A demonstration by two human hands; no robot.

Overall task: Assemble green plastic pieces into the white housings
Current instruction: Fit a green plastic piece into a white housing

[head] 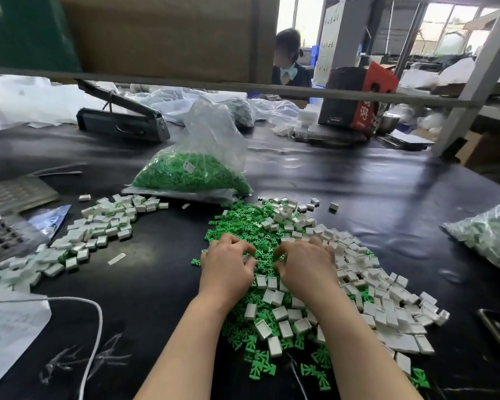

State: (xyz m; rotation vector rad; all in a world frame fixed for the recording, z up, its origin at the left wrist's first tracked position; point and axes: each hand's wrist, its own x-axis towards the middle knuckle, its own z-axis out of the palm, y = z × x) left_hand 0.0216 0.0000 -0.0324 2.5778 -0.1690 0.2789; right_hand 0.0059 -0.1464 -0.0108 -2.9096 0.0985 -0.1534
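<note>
A black worktable (145, 284) fills most of the frame, crossed at the top by a grey metal rail (272, 89). At centre stands a clear plastic bag (197, 168) half full of green pieces, its mouth slumped open toward the lower right. Below it, from the centre to the lower right, spreads a mixed heap: loose green plastic pieces (237, 223) on its left side and white housings (387, 307) on its right (many housings lie open side up). A second scatter of white pieces (98, 226) runs along the left of the frame; whether these already hold green inserts is hard to tell. At the right edge lies another clear bag (491, 241) of white parts. In the middle of the heap, the left hand (227, 268) and right hand (306, 268) rest side by side, palms down, fingers curled into the pieces; what either has hold of cannot be made out, as the fingertips are buried.
</note>
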